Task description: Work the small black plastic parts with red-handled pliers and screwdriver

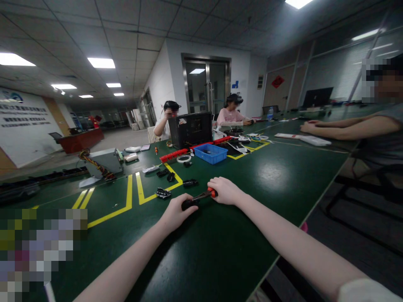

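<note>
My left hand (175, 212) is closed on a small black part (188, 204), thumb along its near side; the fingers hide much of it. Wrapped round the red handles of a pair of pliers (212, 192) is my right hand (225, 191). The dark metal jaws point left and reach the black part; whether they grip it I cannot make out. Just beyond my hands lie a short black piece (190, 183) and a black-and-silver piece (163, 193) on the green table (233, 235).
A blue bin (210, 156) with small dark items stands ahead, near red strips (174, 155) and a white tape roll (184, 159). Behind is a black computer case (191, 131). A power supply (105, 162) sits left. Several other people are around the table, one at right (365, 126).
</note>
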`<state>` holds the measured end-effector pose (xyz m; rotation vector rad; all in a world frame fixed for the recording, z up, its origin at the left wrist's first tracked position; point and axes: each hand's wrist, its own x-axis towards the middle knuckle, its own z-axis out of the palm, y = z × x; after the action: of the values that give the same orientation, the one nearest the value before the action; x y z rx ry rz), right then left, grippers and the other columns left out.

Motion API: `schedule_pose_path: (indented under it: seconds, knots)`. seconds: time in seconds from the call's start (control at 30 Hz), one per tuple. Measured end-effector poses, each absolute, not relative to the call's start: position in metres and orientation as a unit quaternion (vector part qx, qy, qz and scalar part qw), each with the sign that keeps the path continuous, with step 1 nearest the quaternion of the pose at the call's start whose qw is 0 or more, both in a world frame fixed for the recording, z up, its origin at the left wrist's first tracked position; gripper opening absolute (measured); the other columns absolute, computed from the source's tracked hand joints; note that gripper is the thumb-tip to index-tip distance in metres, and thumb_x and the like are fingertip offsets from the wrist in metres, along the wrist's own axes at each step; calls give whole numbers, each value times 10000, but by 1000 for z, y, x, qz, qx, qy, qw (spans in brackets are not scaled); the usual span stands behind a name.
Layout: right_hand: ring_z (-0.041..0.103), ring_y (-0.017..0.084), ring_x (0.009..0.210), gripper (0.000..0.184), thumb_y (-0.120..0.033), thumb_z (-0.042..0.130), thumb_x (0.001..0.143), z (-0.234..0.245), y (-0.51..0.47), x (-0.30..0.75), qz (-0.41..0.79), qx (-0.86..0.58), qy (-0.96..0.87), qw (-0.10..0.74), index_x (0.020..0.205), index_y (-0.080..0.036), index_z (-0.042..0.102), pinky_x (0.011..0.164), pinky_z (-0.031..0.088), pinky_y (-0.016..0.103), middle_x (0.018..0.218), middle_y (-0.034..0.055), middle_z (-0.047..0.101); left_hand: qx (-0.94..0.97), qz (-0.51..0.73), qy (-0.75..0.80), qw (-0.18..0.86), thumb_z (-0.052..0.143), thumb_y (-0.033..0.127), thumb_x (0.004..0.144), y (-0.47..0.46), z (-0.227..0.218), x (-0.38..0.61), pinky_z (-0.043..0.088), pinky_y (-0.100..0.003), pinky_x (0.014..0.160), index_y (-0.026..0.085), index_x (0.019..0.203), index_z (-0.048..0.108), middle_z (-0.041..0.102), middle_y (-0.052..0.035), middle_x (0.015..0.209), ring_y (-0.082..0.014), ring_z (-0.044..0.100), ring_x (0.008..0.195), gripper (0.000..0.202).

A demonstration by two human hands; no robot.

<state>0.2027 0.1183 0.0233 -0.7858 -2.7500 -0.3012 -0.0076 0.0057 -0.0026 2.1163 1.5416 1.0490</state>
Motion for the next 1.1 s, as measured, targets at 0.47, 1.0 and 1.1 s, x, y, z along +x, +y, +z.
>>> schedule_pose_path:
  seconds: [0.47,1.0,1.1]
  knots:
    - [538,198,855,98,-210,595,734,22,119,203,-110,-275,-945,136,822,-193,556,751,333,299,898,58,609,747,369,536,138,638,271,803,6,-5,-9,492,-327,802,186,990,636,664,-49,948,-207,621,881,206]
    - [548,193,834,89,-219,592,743,22,120,202,-105,-280,-946,129,820,-192,557,745,352,289,885,53,612,753,381,510,165,598,258,852,8,-8,-10,461,-355,933,215,1177,567,647,-57,1140,-223,604,1046,330]
    - [547,192,835,89,-217,589,743,22,120,203,-104,-281,-945,134,822,-192,555,743,351,289,892,54,611,761,376,505,156,572,261,872,9,-10,-11,441,-360,969,220,1224,566,628,-64,1198,-228,583,1094,354]
